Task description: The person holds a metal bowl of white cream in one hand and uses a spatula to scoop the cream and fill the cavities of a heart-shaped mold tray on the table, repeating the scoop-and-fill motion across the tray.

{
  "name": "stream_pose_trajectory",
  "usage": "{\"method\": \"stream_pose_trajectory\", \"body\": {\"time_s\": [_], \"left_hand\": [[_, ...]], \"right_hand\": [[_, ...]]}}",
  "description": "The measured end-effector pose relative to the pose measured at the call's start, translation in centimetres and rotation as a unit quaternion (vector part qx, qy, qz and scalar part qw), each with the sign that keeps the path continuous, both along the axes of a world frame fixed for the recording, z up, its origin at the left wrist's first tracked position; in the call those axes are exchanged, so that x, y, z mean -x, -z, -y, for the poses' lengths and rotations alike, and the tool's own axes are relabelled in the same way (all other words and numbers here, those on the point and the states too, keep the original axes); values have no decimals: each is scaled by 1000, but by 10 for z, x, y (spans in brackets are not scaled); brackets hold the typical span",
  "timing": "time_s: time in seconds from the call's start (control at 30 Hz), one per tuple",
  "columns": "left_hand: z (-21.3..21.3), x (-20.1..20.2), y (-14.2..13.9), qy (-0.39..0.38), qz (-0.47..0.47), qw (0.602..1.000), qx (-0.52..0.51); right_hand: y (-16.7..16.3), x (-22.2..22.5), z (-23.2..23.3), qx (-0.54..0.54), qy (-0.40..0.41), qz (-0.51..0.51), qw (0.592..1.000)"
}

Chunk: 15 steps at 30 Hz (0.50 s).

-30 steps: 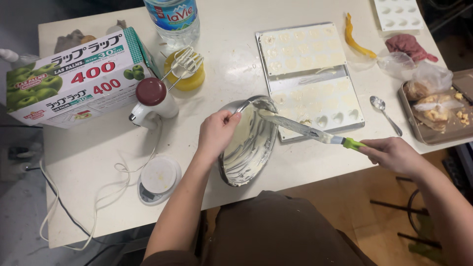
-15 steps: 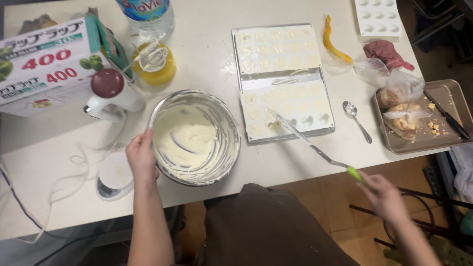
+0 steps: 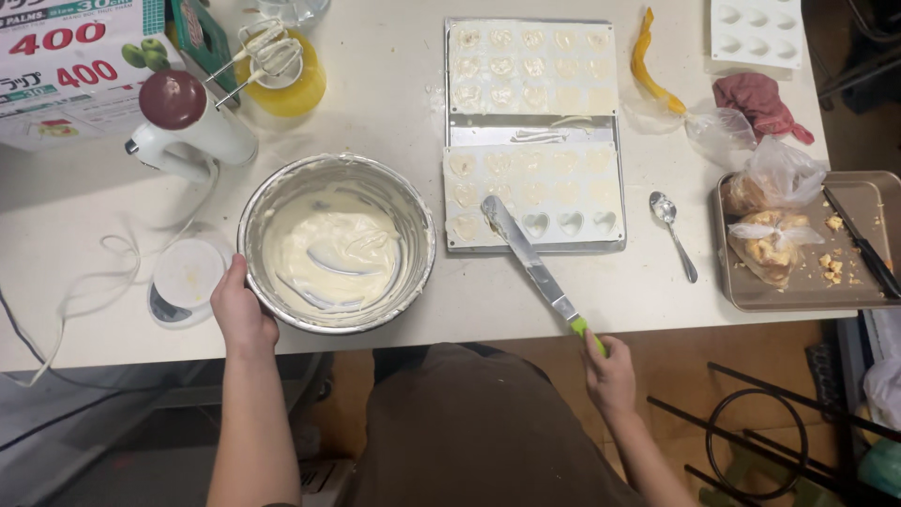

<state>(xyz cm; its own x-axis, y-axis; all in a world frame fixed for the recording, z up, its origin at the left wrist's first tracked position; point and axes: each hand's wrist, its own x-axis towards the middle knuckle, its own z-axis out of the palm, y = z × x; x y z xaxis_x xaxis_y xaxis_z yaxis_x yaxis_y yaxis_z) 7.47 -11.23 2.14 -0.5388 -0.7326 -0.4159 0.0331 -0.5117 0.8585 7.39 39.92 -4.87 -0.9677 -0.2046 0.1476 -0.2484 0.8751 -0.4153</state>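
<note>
**Spatula blade now on the lower mould; bowl steadied at the desk's front edge**

White, smooth desk surface (image 3: 404,103), lightly smeared near the moulds, carries all items. Right hand (image 3: 610,371) is clenched around the green handle of a long metal palette spatula (image 3: 530,263), just off the desk's front edge. Compared with half a second ago, the hand has drawn closer to the desk and the flat, cream-coated blade tip now rests on the lower heart-cavity mould (image 3: 535,195), near its front left corner. Left hand (image 3: 239,310) grasps the rim of the round steel bowl (image 3: 336,244) on its left side, as before; the bowl remains at the front edge, holding a thick, glossy pale cream with spatula grooves.

Lower mould is white and rectangular, most heart cavities filled level, three at the front row open. It sits on a grey metal tray with a second filled mould (image 3: 530,64) behind it, toward the back edge.

Left of the bowl: a white round scale (image 3: 188,277) and a white hand mixer (image 3: 188,127) with dark red cap, cord looping. Right of the tray lies a steel spoon (image 3: 674,233). At the right edge, a shallow metal pan (image 3: 807,291) holds crumpled clear bags of crumbly pastry.
</note>
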Motion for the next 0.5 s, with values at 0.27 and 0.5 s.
{"method": "stream_pose_trajectory", "body": {"time_s": [0.27, 0.5], "left_hand": [[-5, 4, -5, -13, 9, 1000, -24], [5, 8, 7, 4, 16, 998, -53]], "right_hand": [[4, -23, -28, -26, 9, 21, 999], [-3, -73, -71, -8, 63, 36, 997]]}}
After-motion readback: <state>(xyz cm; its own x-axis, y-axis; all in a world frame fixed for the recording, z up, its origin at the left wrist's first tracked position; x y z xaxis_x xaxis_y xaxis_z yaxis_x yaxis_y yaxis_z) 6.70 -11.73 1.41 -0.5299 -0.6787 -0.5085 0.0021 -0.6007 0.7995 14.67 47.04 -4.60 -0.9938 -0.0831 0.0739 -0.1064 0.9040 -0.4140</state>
